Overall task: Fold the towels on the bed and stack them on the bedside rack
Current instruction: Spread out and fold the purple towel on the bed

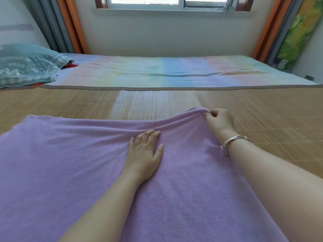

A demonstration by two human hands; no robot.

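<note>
While the left hand [144,152] lies flat on the lilac towel [70,172] at the centre of the frame, palm down with its fingers straight and close together and the thumb splayed to the right, the right hand [220,121] sits above and to the right of it, pinching the towel's far edge between curled fingers and thumb. That edge is lifted into a small peak at the pinch, and a soft ridge runs from it leftward, passing just above the left fingertips. Both forearms enter from the bottom of the frame; the right wrist carries a silver bracelet [234,143].

The towel spreads over the lower half of the frame, and its near and left parts are cut off by the frame edge, so its full outline cannot be judged. The right hand's fingertips are tucked under the fabric and hidden.

The towel is plush and fleecy. It lies on a woven straw mat [262,109] of fine parallel strips, tan with a pale glare patch at centre. Beyond that lies a smooth pastel rainbow sheet [157,70]. A quilted teal pillow [26,63] with blurred lettering sits at upper left. Orange and grey curtains [70,25] flank a window [166,2] at top.
</note>
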